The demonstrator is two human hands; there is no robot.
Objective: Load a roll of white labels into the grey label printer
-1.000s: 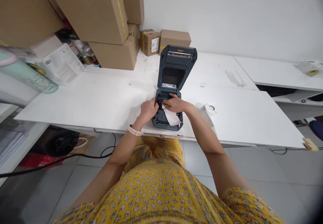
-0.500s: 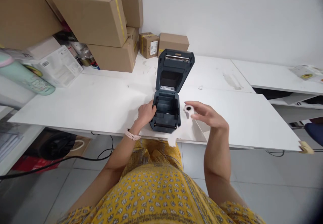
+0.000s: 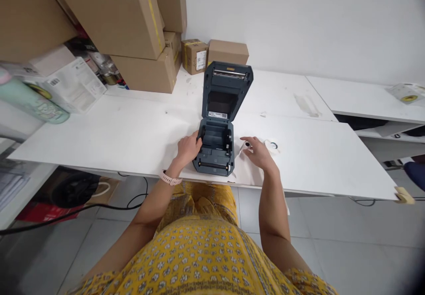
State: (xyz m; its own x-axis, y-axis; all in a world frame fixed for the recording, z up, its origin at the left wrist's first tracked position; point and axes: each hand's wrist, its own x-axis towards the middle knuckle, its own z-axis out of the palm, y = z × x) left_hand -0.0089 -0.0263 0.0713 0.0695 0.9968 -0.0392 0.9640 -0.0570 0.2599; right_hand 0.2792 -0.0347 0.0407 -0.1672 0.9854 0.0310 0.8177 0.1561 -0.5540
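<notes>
The printer (image 3: 217,144) sits near the front edge of the white tabletop (image 3: 116,135), its dark lid (image 3: 226,89) swung up and back so the paper bay lies open toward the camera. The bay holds no roll; a roller bar runs across its front lip.

The left hand (image 3: 187,148) rests against the printer's left side, fingers curled around the edge of the bay and touching the housing. A pale watch (image 3: 169,178) circles that wrist.

The right hand (image 3: 259,151) lies just right of the printer, low over the tabletop, fingers loosely spread. A small paper roll (image 3: 246,145) sits at its fingertips; whether the fingers pinch it or only touch it cannot be told. A loose strip of white paper trails from there toward the table edge, hard to separate from the white surface. Just beyond the hand, a little to the right, lies a flat white ring (image 3: 272,145) with a dark centre, apart from the fingers.

Farther back on the left, cardboard boxes (image 3: 133,25) are stacked against the wall, two smaller ones (image 3: 215,53) standing behind the printer's lid. A white carton with printing (image 3: 75,84) and a pale green bottle (image 3: 31,102) lean at the far left. A second tabletop (image 3: 365,98) adjoins on the right, with a yellow-marked packet (image 3: 407,93) at its far end. A black cable (image 3: 83,208) loops on the floor beneath.
</notes>
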